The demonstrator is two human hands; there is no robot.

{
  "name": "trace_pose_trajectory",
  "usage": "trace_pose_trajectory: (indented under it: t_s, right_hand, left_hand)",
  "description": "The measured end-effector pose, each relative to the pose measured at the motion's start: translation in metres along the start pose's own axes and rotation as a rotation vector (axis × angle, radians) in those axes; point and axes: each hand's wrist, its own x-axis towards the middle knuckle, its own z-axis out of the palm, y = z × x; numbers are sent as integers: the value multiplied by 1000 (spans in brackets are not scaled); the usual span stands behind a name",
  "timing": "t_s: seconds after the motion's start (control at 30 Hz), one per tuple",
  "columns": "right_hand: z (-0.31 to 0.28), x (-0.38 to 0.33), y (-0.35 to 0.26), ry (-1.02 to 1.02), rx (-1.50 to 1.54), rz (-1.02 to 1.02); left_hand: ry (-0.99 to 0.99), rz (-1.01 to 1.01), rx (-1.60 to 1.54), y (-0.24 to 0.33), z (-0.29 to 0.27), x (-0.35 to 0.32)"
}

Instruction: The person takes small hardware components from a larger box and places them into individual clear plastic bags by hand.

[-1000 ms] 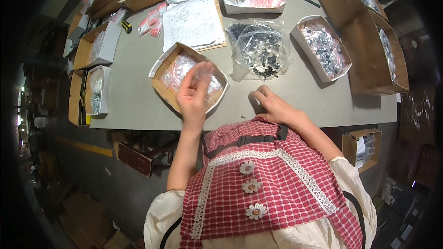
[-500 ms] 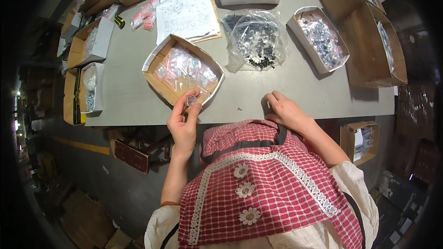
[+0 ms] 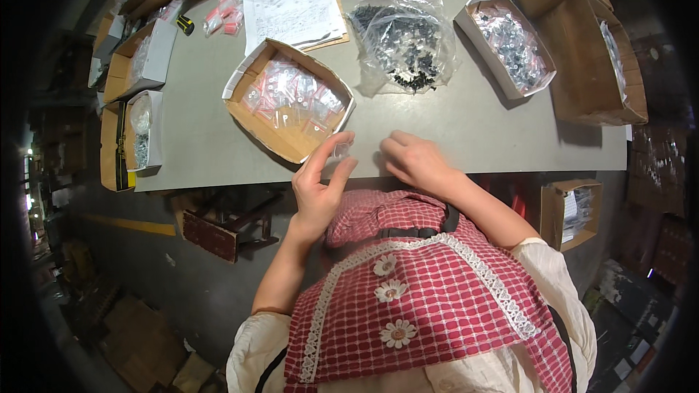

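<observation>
Head view of a packing station. The left hand [image 3: 318, 188] pinches a small clear plastic packet [image 3: 341, 150] between thumb and forefinger, holding it just above the near edge of the grey table [image 3: 204, 124]. The right hand [image 3: 413, 161] rests on the table close beside it, fingers curled down onto the surface; whether they press on anything cannot be told. The two hands are near each other but not touching.

Just beyond the left hand lies an open brown cardboard box [image 3: 287, 98] full of similar small clear packets with red markings. Farther back sit a clear plastic bag of small black parts [image 3: 404, 42], a shallow white-edged box of bagged metal parts [image 3: 513, 40], and a printed white paper sheet [image 3: 295, 6].

To handle the packet well, the pinch is probably best kept at the packet's edge, so that the contents stay visible and the thin film does not crumple. Bringing it low over the table beside the right hand would let that hand steady or take it. Since the work sits at the table's near edge, a slipped packet could fall to the floor.
</observation>
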Motion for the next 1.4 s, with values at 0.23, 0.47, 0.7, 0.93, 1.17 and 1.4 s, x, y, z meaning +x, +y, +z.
trace_pose_trajectory:
  t_s: [0.23,0.47,0.7,0.93,1.17,1.4]
  right_hand:
    - [38,8,15,8,-220,-74]
    - [-49,24,-35,299,498,4]
    - [-78,25,-55,324,388,-275]
    - [-95,29,-49,262,75,-403]
    - [-93,30,-38,227,273,-69]
    - [-97,43,-40,96,636,104]
  left_hand:
    - [3,-305,-634,21,-11,9]
    - [-80,-145,-299,29,-12,12]
    - [-109,271,123,34,5,27]
    - [-209,286,85,42,7,39]
    - [-220,105,-56,46,3,61]
    - [-216,20,-109,40,2,76]
